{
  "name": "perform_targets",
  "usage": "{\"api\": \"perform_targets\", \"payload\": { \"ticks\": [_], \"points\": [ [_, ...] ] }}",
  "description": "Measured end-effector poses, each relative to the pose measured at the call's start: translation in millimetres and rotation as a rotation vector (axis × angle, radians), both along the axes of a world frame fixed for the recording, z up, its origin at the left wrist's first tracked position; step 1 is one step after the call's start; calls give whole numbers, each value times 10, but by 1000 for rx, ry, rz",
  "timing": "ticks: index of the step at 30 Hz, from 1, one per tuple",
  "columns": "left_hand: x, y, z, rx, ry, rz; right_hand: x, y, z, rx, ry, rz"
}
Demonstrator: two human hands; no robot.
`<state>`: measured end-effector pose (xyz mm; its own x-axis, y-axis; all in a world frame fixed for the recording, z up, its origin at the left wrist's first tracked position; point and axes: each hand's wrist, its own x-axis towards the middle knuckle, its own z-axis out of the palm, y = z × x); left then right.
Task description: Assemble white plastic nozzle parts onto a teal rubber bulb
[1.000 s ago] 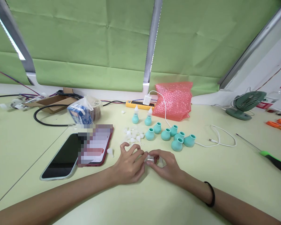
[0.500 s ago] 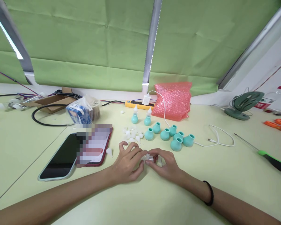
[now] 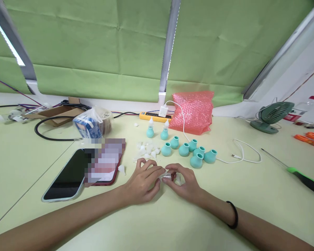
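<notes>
We pinch a small clear plastic piece (image 3: 166, 175) between our left hand (image 3: 143, 182) and right hand (image 3: 184, 182), fingers closed on it, low over the pale green counter (image 3: 251, 195). It is tiny, so we should hold it gently and steady. Just beyond lie little white plastic tips (image 3: 147, 150) and round teal rubber bulbs (image 3: 196, 155). Far left, a tied clear plastic bag (image 3: 92, 123) holds a blue and white pack.

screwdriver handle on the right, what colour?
Bright green at the shaft end, black toward the butt: screwdriver handle, clearest in the head view, lying on the table.
</notes>
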<state>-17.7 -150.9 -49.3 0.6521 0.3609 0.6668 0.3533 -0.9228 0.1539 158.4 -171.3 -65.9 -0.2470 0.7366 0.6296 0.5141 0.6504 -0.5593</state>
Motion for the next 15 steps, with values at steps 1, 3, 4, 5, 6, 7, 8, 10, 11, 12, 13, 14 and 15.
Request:
{"api": "perform_targets", "payload": {
  "ticks": [1, 3, 4, 5, 6, 7, 8, 10, 11, 12, 13, 14, 15],
  "points": [
    [0, 1, -3, 1, 2, -6, -2, -1, 1, -7, 8, 2],
    [-2, 4, -10, -4, 7, -21, -5, -2, 5, -25, 23, 3],
    [-3, 7, -14, -14, 7, -30, -6, -1, 7, -33, 30, 3],
    [-5, 10, -17, -30, 6, -41, -8, 0, 9, -38, 35, 2],
    [-6, 14, -19, -49, 5, -51, -8, 1, 11, -42, 38, 1],
    [-7, 19, -19, -67, 3, -60, -8, 2, 12, -42, 39, 2],
    [-8, 23, -19, -82, 1, -66, -8, 3, 13, -39, 39, 2],
    [-9, 29, -15, -99, 1, -72, -6, 4, 16, -32, 37, 4],
    [-9, 30, -12, -103, 1, -72, -6, 4, 18, -28, 33, 7],
    [-9, 30, -9, -105, 2, -70, -6, 3, 21, -22, 28, 10],
    [-9, 28, -7, -108, 4, -66, -7, 2, 25, -15, 22, 12],
    [-9, 26, -6, -112, 6, -59, -8, 1, 31, -9, 16, 13],
    [-9, 24, -5, -114, 7, -52, -10, 0, 36, -3, 12, 13]
  ]
}}
